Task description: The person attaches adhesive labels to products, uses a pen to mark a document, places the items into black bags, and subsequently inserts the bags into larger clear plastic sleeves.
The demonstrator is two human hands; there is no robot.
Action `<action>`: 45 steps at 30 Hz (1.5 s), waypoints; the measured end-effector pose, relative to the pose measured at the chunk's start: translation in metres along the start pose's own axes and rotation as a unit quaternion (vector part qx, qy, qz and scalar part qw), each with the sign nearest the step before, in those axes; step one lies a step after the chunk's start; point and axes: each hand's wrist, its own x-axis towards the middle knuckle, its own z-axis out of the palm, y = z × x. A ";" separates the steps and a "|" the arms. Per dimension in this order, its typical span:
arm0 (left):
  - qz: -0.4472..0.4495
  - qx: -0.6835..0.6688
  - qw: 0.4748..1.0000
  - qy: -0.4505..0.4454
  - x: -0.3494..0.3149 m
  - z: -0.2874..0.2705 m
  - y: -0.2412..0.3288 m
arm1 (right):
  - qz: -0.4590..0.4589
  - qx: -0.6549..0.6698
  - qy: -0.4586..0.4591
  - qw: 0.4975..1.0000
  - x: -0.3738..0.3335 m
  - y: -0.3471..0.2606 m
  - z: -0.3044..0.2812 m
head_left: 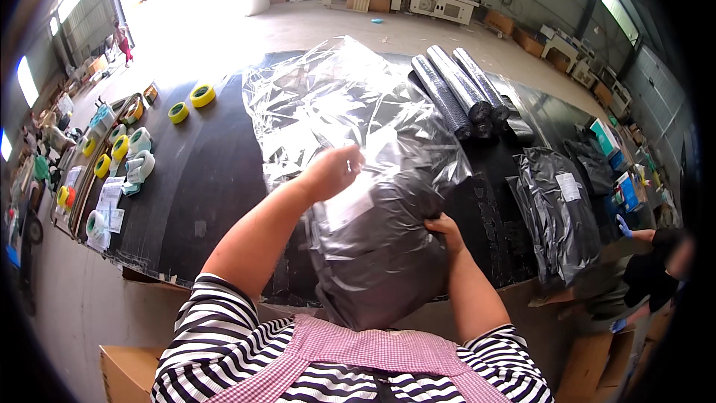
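Seemingly fitting a clear plastic bag (317, 104) around a grey plastic parcel (388, 257), over the worktop's (212, 164) near edge; gripping firmly with right hand (444, 233); can't tell whether pinching with curled left hand (335, 172); likely needing even tugging next.

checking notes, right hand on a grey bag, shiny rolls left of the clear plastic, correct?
Not left: the head view shows the shiny rolls lying right of the clear plastic. The right hand is indeed on a grey bag.
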 end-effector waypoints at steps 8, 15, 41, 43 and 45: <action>0.116 0.223 0.966 0.063 -0.057 -0.013 -0.004 | 0.096 0.250 0.051 0.962 0.032 0.023 -0.033; -0.272 0.289 0.863 0.311 -0.147 0.007 -0.122 | 0.160 0.248 0.100 0.950 0.030 0.082 -0.044; 0.040 -0.060 0.944 0.321 -0.168 0.020 -0.019 | -0.088 0.218 0.118 0.965 0.167 0.097 0.059; -0.062 -0.124 0.941 0.308 -0.191 0.049 -0.034 | -0.076 0.062 0.238 0.966 0.179 0.139 0.085; -0.130 -0.120 0.921 0.347 -0.217 0.053 -0.050 | 0.003 0.030 0.284 0.958 0.179 0.136 0.125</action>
